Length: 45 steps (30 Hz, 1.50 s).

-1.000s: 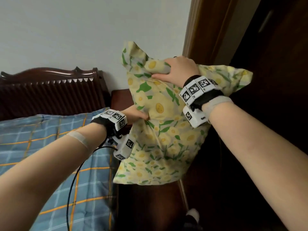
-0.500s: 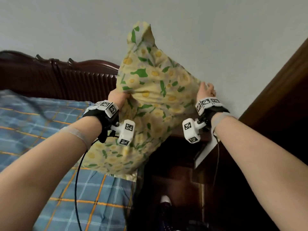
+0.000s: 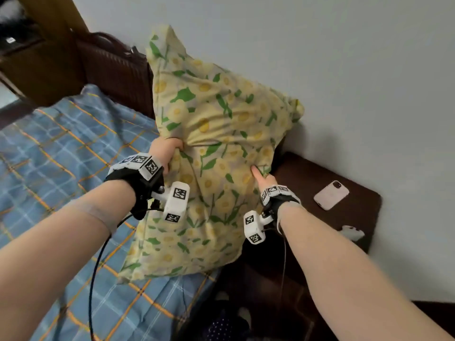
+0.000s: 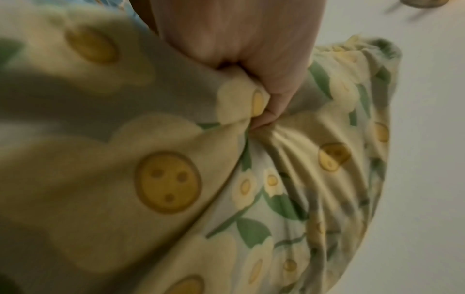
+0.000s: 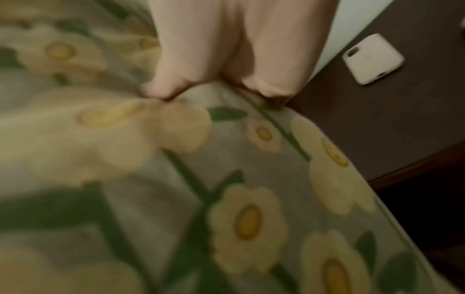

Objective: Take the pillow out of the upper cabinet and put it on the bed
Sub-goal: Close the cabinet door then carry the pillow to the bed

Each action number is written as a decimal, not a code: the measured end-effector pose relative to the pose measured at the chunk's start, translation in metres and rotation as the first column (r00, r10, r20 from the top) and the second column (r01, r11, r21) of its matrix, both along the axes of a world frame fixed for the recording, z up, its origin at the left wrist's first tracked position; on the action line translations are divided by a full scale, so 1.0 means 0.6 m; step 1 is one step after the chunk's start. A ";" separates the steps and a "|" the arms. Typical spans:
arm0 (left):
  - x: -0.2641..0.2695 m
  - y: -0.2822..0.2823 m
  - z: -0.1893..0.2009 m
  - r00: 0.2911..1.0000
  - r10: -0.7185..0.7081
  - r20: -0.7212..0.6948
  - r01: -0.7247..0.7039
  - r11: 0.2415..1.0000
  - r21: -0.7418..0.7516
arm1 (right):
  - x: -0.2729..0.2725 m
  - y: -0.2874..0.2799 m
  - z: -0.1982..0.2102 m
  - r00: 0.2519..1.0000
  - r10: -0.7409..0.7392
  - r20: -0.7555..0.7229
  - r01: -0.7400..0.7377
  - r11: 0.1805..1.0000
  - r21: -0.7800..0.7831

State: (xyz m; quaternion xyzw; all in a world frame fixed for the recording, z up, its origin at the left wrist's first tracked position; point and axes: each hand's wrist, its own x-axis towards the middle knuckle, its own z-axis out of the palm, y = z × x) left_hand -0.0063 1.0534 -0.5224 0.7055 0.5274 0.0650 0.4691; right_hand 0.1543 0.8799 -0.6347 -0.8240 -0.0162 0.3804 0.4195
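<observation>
The pillow [image 3: 216, 143], yellow with white flowers and green leaves, stands tilted on end between the bed [image 3: 61, 148] and the nightstand. Its lower corner reaches the bed's blue checked sheet; whether it rests there I cannot tell. My left hand [image 3: 167, 153] grips a bunch of fabric on the pillow's left edge; the left wrist view shows the fingers [image 4: 271, 103] pinching a fold of the pillow [image 4: 168, 189]. My right hand [image 3: 262, 174] holds the right edge, thumb on the front, other fingers hidden behind. In the right wrist view the hand [image 5: 216, 93] clasps the pillow's [image 5: 246, 218] rim.
A dark wooden headboard [image 3: 115, 80] stands behind the bed against the pale wall. The dark nightstand [image 3: 307, 183] to the right carries a white phone [image 3: 331, 195] [image 5: 373, 58] and a small white object [image 3: 352, 232]. A black cable hangs from my left wrist.
The pillow has come down from in front of the wall toward the bed's right edge. My right hand has slid from its top to its right side. My view has swung leftward and down.
</observation>
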 end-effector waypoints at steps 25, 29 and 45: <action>-0.044 0.395 -0.363 0.907 0.171 -0.385 -0.251 0.954 -0.166 | 0.159 0.473 -0.137 0.677 0.648 0.350 -0.574 0.762 -0.301; -0.024 0.391 -0.435 0.899 0.126 -0.420 -0.242 0.941 -0.235 | 0.181 0.434 -0.256 0.711 0.687 0.148 -0.578 0.691 -0.434; 0.008 0.389 -0.558 0.851 0.388 -0.353 -0.505 0.790 -0.349 | 0.199 0.450 -0.343 0.778 0.556 0.292 -0.384 0.789 -0.479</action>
